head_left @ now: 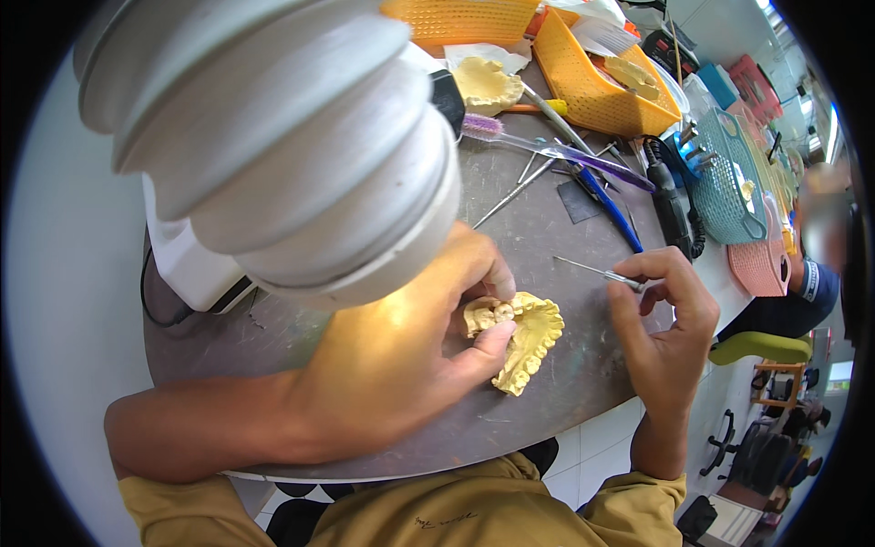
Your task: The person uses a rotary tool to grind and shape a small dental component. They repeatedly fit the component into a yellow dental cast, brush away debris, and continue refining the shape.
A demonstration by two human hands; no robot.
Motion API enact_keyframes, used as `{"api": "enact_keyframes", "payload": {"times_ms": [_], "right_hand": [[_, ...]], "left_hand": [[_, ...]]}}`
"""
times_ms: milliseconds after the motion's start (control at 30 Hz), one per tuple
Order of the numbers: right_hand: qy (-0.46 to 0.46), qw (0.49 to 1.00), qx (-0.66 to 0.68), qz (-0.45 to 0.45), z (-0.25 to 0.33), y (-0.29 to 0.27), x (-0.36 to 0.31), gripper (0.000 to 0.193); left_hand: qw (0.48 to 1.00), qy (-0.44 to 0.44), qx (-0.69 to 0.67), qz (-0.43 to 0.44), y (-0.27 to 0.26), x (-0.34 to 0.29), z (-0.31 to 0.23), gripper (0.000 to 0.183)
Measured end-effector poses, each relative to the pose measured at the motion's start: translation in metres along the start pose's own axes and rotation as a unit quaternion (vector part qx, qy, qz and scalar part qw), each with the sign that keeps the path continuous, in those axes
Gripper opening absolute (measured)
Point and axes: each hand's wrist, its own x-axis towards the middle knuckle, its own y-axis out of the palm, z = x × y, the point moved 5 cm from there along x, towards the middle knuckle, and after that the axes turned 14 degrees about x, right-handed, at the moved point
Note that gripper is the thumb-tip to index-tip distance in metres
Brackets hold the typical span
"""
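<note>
Your left hand (410, 337) pinches the yellow dental cast (524, 342) between thumb and fingers on the grey table (547, 237), while your right hand (665, 333) grips a thin metal pick (592, 270) in closed fingertips.

The scene is bright overall. A white ribbed lamp head (273, 137) sits close to the lens at upper left; it is soft and out of focus. It throws a warm yellow pool onto the back of the left hand (401, 356) and the yellow dental cast (524, 342), which appears slightly overexposed. The grey table (547, 401) outside this pool is evenly lit with cooler light. Soft shadows fall beneath both hands. Daylight glare whitens the upper right corner. Fisheye distortion curves the table edge and compresses objects at the rim. Black vignetting fills the frame corners. The centre is sharp; the far right background is blurred.
</note>
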Motion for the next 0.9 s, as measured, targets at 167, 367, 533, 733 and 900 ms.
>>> {"api": "enact_keyframes", "payload": {"times_ms": [167, 367, 533, 733, 900], "right_hand": [[-0.008, 0.996, -0.073, 0.043, 0.000, -0.002, -0.006, 0.017], [-0.053, 0.998, -0.004, 0.041, 0.001, -0.017, -0.015, 0.035], [-0.063, 0.991, 0.047, 0.108, 0.025, 0.009, -0.020, 0.062], [-0.101, 0.987, 0.029, 0.125, 0.038, 0.032, -0.022, 0.072], [-0.088, 0.990, -0.005, 0.112, 0.038, 0.034, -0.020, 0.072]], "left_hand": [[0.999, 0.029, 0.012, -0.025, 0.000, 0.001, -0.005, 0.022], [0.996, 0.054, 0.044, -0.054, -0.002, -0.002, -0.009, 0.020], [0.991, 0.084, 0.090, -0.055, -0.003, -0.002, -0.012, 0.018], [0.990, 0.076, 0.108, -0.054, -0.010, -0.003, -0.013, 0.013], [0.982, -0.092, -0.162, -0.023, -0.005, -0.002, 0.008, 0.011]]}}
